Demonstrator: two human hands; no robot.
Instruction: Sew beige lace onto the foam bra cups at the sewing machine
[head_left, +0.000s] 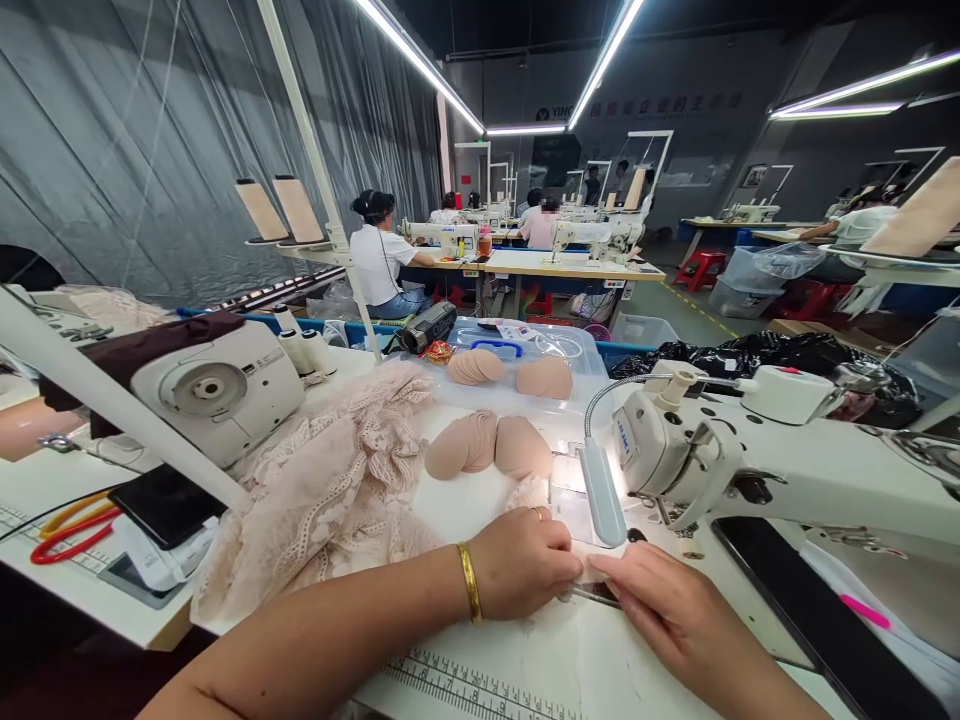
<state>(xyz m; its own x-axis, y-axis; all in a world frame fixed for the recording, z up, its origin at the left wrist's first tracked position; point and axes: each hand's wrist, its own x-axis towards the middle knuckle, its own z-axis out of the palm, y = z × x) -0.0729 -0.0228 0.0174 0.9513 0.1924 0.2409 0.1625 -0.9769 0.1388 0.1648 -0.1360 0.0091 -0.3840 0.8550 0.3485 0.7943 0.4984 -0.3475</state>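
My left hand (525, 565), with a gold bangle at the wrist and a ring, is closed in a pinch on pale lace fabric (529, 492), part of which shows behind the knuckles. Close to its fingertips, my right hand (667, 600) has thumb and fingers pressed together on the same pale cloth; how much it grips is hidden. Both hands are at the front of a white sewing machine (750, 440), below a lit gooseneck lamp (602, 495). Beyond them lie a fanned stack of beige pads (461, 445) and another beige pad stack (523, 448).
Cream lace (322, 490) is heaped on the left. A clear plastic lid (495, 385) bears more beige pads (545, 377). A black phone (817, 610) lies right of my hand. A thread stand pole (322, 170) rises ahead. A seated person (382, 260) works further back.
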